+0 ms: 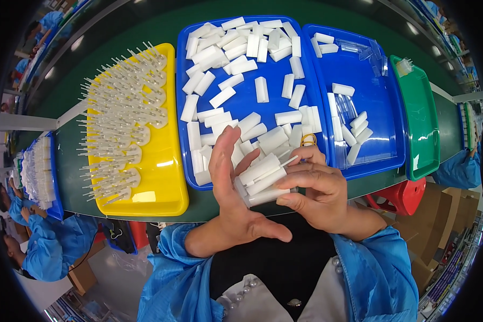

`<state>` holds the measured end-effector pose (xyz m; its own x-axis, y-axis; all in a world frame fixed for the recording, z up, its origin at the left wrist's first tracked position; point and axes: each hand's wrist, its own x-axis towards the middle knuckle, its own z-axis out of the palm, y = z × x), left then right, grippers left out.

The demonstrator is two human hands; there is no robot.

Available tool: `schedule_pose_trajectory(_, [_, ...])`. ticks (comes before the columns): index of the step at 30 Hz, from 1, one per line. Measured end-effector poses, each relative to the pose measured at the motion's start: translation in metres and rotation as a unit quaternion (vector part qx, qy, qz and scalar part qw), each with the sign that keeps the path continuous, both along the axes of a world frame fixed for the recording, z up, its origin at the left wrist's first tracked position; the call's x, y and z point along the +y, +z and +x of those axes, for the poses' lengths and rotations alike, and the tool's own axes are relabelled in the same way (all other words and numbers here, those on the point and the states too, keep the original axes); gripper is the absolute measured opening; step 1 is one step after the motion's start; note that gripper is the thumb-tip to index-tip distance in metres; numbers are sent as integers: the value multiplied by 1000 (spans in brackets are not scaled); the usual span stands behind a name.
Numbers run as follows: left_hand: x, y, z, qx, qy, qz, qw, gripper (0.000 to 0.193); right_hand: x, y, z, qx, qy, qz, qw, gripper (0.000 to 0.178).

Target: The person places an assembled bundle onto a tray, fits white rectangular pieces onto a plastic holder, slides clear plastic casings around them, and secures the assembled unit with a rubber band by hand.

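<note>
Left hand [235, 206] spread, right hand [329, 201] curled.
Left thumb [271, 229] extends below the right fingers [314, 180]; both wrists [362, 222] bare.

Seen from where I stand: on the left, beside the dark green bench [68, 174], a co-worker in a blue smock [59, 247], with a brown carton [82, 275] near them on the grey floor [110, 282]. To the right, a red plastic stool [408, 194] is partly under the bench edge, near open cardboard boxes [426, 220]; beyond, another person's blue sleeve [459, 169].
</note>
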<state>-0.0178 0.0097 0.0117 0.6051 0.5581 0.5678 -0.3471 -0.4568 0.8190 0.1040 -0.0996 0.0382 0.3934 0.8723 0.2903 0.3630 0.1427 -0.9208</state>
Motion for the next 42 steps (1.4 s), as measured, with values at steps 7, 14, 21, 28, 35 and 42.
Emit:
schedule_pose_trajectory(7, [7, 7, -8, 75, -153, -141, 975, 37, -6, 2, 5, -101, -21, 53, 993, 22])
schedule_pose_trajectory(14, [-3, 14, -3, 133, -163, -122, 970, 35, -10, -3, 0, -27, -90, 3, 996, 15])
schedule_pose_trajectory(21, [-3, 7, 2, 151, -96, -95, 979, 31, -14, 9, 7, -169, -46, 3, 985, 16])
schedule_pose_trajectory(28, [-2, 4, -1, 89, -143, -308, 936, 21, -1, 11, 123, -550, -149, -2, 821, 20])
schedule_pose_trajectory(35, [-4, 7, -4, 90, -136, -334, 928, 24, 8, -21, 279, -619, -269, -197, 711, 23])
schedule_pose_trajectory(42, [0, 10, -8, 121, -113, -326, 931, 24, 4, -18, 286, -654, -117, -248, 705, 21])
